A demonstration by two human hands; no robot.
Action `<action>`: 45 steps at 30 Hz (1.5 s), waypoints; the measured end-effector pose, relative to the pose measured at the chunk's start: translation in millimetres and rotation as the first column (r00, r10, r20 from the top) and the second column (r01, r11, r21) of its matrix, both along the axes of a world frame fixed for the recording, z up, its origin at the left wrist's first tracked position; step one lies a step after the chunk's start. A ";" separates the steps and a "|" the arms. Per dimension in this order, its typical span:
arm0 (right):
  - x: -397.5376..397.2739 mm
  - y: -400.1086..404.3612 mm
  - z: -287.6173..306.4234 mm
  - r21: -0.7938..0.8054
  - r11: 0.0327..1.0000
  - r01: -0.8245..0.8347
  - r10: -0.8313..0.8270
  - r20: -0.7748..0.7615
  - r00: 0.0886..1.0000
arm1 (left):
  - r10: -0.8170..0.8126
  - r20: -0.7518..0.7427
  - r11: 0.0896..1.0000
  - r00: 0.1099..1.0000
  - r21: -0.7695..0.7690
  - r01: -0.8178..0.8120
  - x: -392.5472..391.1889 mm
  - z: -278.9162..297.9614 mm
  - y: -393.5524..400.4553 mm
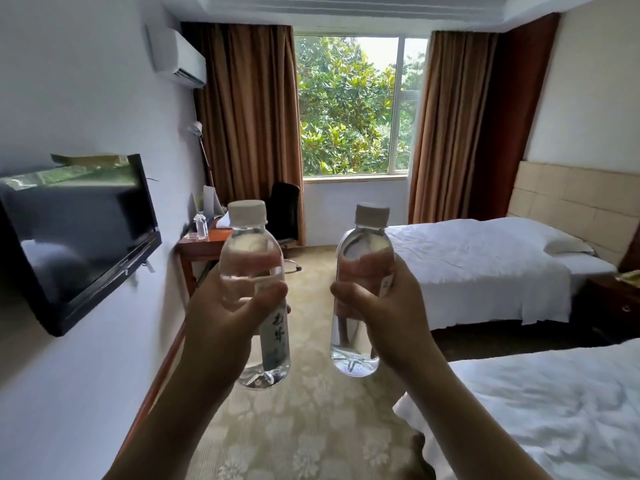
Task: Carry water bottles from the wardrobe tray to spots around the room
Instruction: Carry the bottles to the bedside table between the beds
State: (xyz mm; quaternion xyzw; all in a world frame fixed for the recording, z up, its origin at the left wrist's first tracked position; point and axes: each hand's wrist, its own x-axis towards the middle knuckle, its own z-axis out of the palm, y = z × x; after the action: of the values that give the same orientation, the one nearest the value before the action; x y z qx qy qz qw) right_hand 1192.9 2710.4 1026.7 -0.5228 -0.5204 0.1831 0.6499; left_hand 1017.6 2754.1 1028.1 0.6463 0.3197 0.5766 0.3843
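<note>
I hold two clear water bottles with white caps upright in front of me, over the carpet. My left hand (221, 317) is wrapped around the left bottle (251, 244), which carries a pale label with dark script. Around the middle of the right bottle (363, 251) my right hand (388, 313) is closed. The two bottles are apart, side by side at about the same height. The wardrobe tray is out of view.
A wall-mounted TV (79, 237) juts out on the left. Beyond it stand a wooden desk (204, 242) with small items and a black chair (285, 209). Two white beds (478, 268) (554, 410) line the right side, with a dark nightstand (616, 299) between them. Patterned carpet (304, 427) runs towards the window (349, 105).
</note>
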 end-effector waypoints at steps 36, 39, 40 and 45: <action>429.2 726.8 12.2 0.077 0.963 0.258 -0.264 0.084 0.961 | -0.277 -0.003 0.956 0.961 0.094 0.276 444.5 20.5 770.0; 487.8 746.7 6.1 0.059 0.931 0.360 -0.363 0.072 0.929 | -0.363 -0.009 0.926 0.932 0.106 0.362 510.8 18.7 808.9; 507.8 752.2 3.2 0.052 0.917 0.396 -0.399 0.071 0.914 | -0.395 -0.002 0.914 0.919 0.099 0.393 535.4 16.9 820.4; 610.5 778.3 -3.6 0.004 0.799 0.601 -0.600 0.059 0.798 | -0.587 0.002 0.807 0.810 0.088 0.585 667.6 6.6 870.8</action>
State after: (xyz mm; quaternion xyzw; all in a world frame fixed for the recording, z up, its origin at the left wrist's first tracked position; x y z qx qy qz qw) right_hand 1803.4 3488.8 1023.1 -0.6705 -0.3448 -0.0435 0.6555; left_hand 1685.1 3624.9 1034.6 0.7201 0.0751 0.4523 0.5209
